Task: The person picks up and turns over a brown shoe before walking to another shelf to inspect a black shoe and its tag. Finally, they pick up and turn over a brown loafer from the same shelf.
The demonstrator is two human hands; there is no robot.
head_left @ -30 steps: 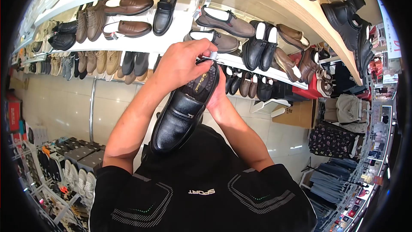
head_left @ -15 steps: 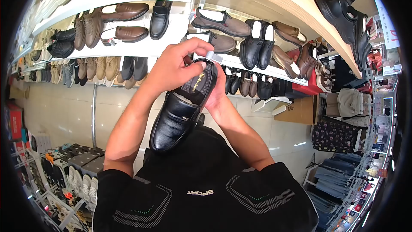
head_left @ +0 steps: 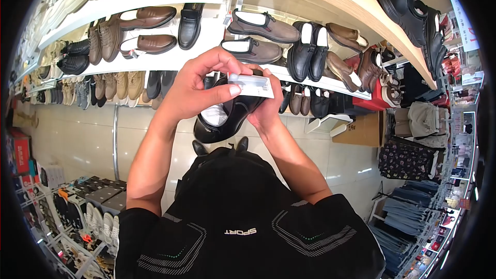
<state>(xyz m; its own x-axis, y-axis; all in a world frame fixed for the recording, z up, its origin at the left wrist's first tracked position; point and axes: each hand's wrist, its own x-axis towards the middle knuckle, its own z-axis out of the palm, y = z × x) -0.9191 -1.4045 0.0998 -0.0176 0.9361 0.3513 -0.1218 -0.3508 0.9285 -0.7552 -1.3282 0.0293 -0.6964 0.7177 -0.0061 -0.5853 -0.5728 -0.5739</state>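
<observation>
A black leather loafer point(head_left: 232, 123) is held up in front of me, tilted, with white stuffing visible in its opening. My right hand point(head_left: 267, 107) is closed around the shoe's right end, some fingers hidden behind it. A white label tag point(head_left: 253, 87) with small printing lies across the shoe's upper part, facing me. Pinching the tag's left end are the thumb and fingers of my left hand point(head_left: 199, 85). The print is too small to read.
Behind the hands, a white shelf point(head_left: 155, 62) carries brown loafers point(head_left: 150, 44) and a black loafer point(head_left: 189, 26). Grey slip-ons point(head_left: 263, 26) and black shoes point(head_left: 309, 51) stand to the right. A cardboard box point(head_left: 359, 130) sits lower right, near hanging clothes point(head_left: 405, 160).
The loafer has been turned and tilted, so its toe and printed insole no longer face me. The tag, earlier edge-on above the heel, now lies flat toward me, pinched by my left hand.
</observation>
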